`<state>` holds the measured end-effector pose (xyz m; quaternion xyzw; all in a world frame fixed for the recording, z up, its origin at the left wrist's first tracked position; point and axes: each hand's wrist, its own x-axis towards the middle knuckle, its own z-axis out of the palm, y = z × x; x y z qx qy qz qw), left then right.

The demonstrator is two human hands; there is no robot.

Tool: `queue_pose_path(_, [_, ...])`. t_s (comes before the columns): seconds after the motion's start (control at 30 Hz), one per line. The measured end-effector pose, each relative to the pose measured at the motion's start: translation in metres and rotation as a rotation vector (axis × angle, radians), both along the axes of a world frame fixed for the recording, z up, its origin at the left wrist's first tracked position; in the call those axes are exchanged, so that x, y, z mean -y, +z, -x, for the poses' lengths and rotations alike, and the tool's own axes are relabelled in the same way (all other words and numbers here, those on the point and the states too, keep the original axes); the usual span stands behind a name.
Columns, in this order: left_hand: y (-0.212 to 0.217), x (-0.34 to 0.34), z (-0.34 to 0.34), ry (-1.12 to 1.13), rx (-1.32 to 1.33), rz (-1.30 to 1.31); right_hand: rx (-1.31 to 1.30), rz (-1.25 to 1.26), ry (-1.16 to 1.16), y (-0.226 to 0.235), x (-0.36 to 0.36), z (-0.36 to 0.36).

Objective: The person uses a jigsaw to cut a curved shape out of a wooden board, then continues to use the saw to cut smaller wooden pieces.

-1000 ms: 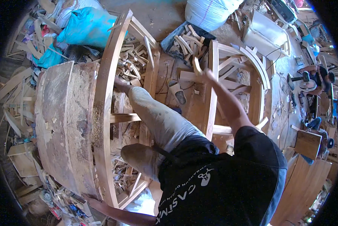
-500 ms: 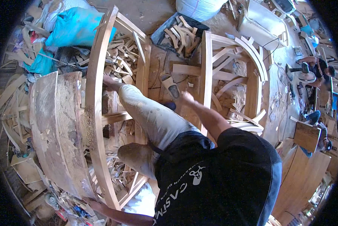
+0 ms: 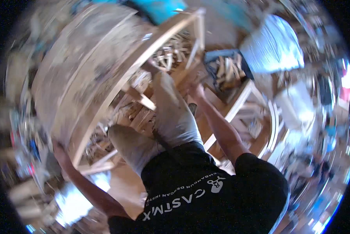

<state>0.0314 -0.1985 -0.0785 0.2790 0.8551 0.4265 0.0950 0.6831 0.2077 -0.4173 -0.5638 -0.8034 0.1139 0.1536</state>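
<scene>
The picture is heavily blurred by motion. A large curved wooden frame (image 3: 116, 84) with cross rungs lies on its side in front of me, against a wide curved wooden panel (image 3: 66, 78). My left hand (image 3: 59, 150) is out at the lower left, closed around the frame's near end. Stretched forward past my grey-trousered knee (image 3: 171, 113), my right hand (image 3: 196, 91) is down among the wood pieces on the floor. Blur hides whether it holds anything.
Wood offcuts (image 3: 167, 54) litter the floor inside the frame. A dark box of scraps (image 3: 225, 70) and a white sack (image 3: 274, 46) stand at the upper right. A second pale wooden frame (image 3: 241, 101) lies to the right. A blue bag (image 3: 159, 7) is at the top.
The view has swung and turned sharply, blurring everything. My right hand has come down from the right-hand frame to the floor beside my knee. My left hand stays on the curved frame's end.
</scene>
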Motion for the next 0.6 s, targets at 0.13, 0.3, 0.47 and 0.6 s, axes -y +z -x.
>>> queue_pose_path(0.13, [-0.001,0.025,-0.050,0.014,0.098,-0.131,-0.105,-0.244,0.229,0.148,-0.149,0.088])
queue_pose_path(0.3, [-0.007,0.063,-0.163,-0.047,0.478,-0.314,0.056,-0.182,0.361,0.269,-0.273,0.149])
queue_pose_path(0.47, [-0.085,0.114,-0.269,0.288,0.676,-0.542,0.056,-0.107,0.409,0.319,-0.305,0.238])
queue_pose_path(0.6, [-0.210,0.174,-0.360,0.601,0.200,-0.202,-0.033,0.004,0.463,0.342,-0.286,0.287])
